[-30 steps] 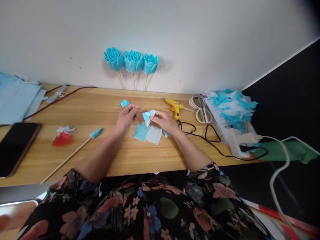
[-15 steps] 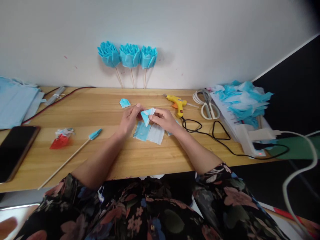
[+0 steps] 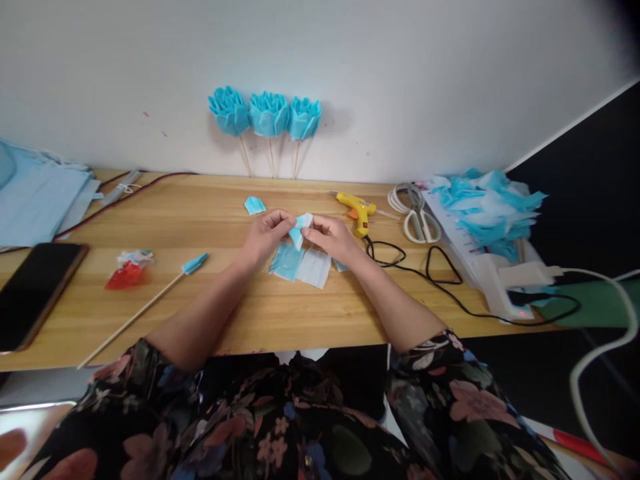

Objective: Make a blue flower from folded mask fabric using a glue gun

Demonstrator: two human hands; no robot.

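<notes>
Pale wall fills the top of the frame; a wood-grain table crosses the middle. Three blue flowers on thin sticks lean against the wall, top centre.

You work at the centre of the frame. Your left hand pinches the left edge of a small blue-and-white piece, thumb against fingers; your right hand pinches its right side the same way. The piece sits between your fingertips, above the table, and looks folded; how many layers, you cannot tell from here.

Just below it lie a blue square and a white square, side by side. A cut petal lies apart, beyond your left hand. Left of centre, a stick with a blue tip lies aslant. Right of your hands: glue gun, then scissors. Loose scraps heap up at the right.

Handling, by judgement: the piece looks very light, thin and limp, like soft cloth, easily creased and perhaps a little slippery between layers. Best hold is at its edges and fold corners, with light fingertip pressure on both sides; a hard tug could skew the fold or tear it.
</notes>
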